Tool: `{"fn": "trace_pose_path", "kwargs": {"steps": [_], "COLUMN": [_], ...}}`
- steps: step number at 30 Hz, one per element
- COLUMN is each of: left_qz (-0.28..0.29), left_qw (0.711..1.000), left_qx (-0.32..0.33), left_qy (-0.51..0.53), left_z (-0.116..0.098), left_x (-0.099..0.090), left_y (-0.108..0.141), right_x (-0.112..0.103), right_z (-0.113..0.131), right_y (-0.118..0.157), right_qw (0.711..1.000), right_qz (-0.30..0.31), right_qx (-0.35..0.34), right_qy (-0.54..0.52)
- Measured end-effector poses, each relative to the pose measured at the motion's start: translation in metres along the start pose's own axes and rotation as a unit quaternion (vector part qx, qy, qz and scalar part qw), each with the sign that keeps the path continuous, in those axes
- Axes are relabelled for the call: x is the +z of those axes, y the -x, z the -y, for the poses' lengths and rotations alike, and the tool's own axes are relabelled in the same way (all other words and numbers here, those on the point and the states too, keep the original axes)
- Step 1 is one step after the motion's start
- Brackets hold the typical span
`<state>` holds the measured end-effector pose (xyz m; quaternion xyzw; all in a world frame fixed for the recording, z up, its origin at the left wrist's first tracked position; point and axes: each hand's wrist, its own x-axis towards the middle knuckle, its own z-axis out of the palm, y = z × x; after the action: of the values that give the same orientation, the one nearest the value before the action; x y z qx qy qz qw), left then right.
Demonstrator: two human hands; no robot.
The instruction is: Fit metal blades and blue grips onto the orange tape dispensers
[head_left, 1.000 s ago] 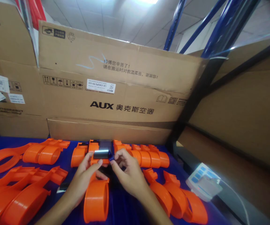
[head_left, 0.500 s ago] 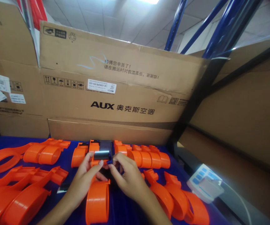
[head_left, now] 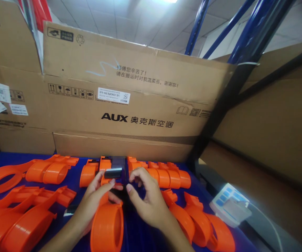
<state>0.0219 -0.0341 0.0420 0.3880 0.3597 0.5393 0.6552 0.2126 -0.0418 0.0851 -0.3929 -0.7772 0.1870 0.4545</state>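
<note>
My left hand (head_left: 97, 194) is wrapped around the head of an orange tape dispenser (head_left: 105, 227), with the thumb across its front. The dispenser's ring hangs down below the fingers. On its head shows a black strip with a serrated metal blade (head_left: 113, 169) along the top edge; a dark blue part sits by its right end. Just right of the dispenser is my right hand (head_left: 151, 199), its fingers curled loosely and the thumb apart from them, with nothing visible between.
More orange dispensers lie in rows on the blue surface, at left (head_left: 27, 224), back right (head_left: 169, 178) and front right (head_left: 200, 227). A small black piece (head_left: 71, 210) lies left of my forearm. Cardboard (head_left: 140, 105) stands behind; a power strip (head_left: 229, 203) is at right.
My right hand has let go of the dispenser's right end and drawn slightly right, thumb and fingers parting. The dispenser has tilted a little in my left hand.
</note>
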Motion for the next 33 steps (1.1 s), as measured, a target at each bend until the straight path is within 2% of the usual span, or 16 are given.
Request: {"fn": "trace_pose_path", "kwargs": {"steps": [3,5,7,9,14,20,22,25,28,33], "left_qz": [0.024,0.060,0.102,0.129,0.145,0.159,0.157,0.162,0.139,0.086], "left_qw": [0.999,0.998,0.995,0.991,0.989,0.986,0.986,0.985,0.989,0.996], "left_qx": [-0.027,-0.018,0.004,0.019,0.001,-0.040,-0.047,-0.033,-0.012,0.002], "left_qy": [0.020,0.027,0.022,0.012,0.002,0.014,0.032,0.057,0.042,-0.004], "left_z": [0.000,0.003,0.006,0.009,0.009,-0.009,-0.016,-0.021,-0.014,0.001], "left_x": [-0.002,-0.003,-0.004,-0.005,-0.006,-0.001,0.003,0.007,0.004,-0.004], "left_y": [-0.002,-0.002,-0.001,0.000,0.002,0.013,0.019,0.023,0.017,0.000], "right_x": [0.000,0.001,0.001,0.001,0.000,0.001,0.004,0.010,0.016,0.019], "right_z": [-0.002,-0.001,0.001,0.003,0.000,0.002,0.002,-0.001,-0.001,0.002], "right_y": [0.000,-0.001,-0.001,-0.002,-0.005,-0.005,-0.005,-0.004,-0.003,-0.002], "right_qw": [0.993,0.978,0.951,0.926,0.919,0.902,0.910,0.942,0.964,0.970], "right_qz": [-0.019,0.027,0.090,0.119,0.110,0.154,0.142,0.080,0.051,0.050], "right_qx": [0.055,0.084,0.100,0.112,0.139,0.151,0.141,0.131,0.121,0.103], "right_qy": [-0.106,-0.190,-0.278,-0.341,-0.352,-0.374,-0.363,-0.298,-0.232,-0.215]}}
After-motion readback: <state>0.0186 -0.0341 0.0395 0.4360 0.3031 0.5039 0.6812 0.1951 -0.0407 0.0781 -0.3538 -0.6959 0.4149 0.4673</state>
